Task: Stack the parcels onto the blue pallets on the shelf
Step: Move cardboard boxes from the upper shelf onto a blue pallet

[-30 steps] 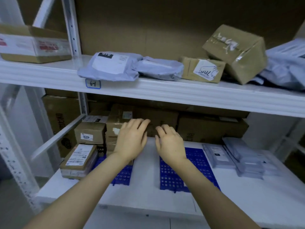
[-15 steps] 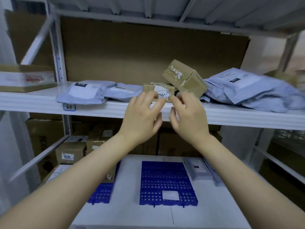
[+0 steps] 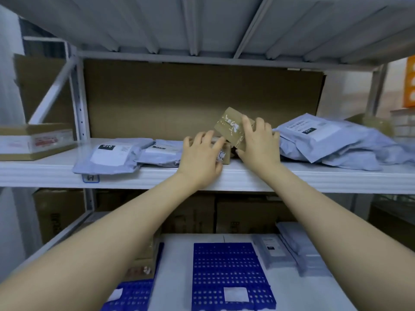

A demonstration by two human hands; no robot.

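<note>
Head view: two small cardboard parcels sit together on the upper shelf, right in front of both hands. The taped box is tilted, one corner raised, leaning over the flat box that lies on the shelf beneath and to its left. The right hand is on the taped box, fingers spread over its right face and top edge, thumb low near the bottom corner; it looks like a closing grasp, though whether the box is gripped or only touched I cannot tell. The left hand lies palm-down over the flat box, fingers draped across its top and hiding most of it, so its hold cannot be judged either.

Both boxes lie straight ahead of the hands and slightly above the wrists. The taped box's long axis runs diagonally up to the left, so the right hand is plainly the nearer one for it, and the left for the flat box.

Grey mailer bags lie left of the boxes, and a larger heap of mailers just right. On the lower shelf a blue pallet sits bare below the hands, with a second pallet cut off at the bottom left and partly behind the left forearm.
</note>
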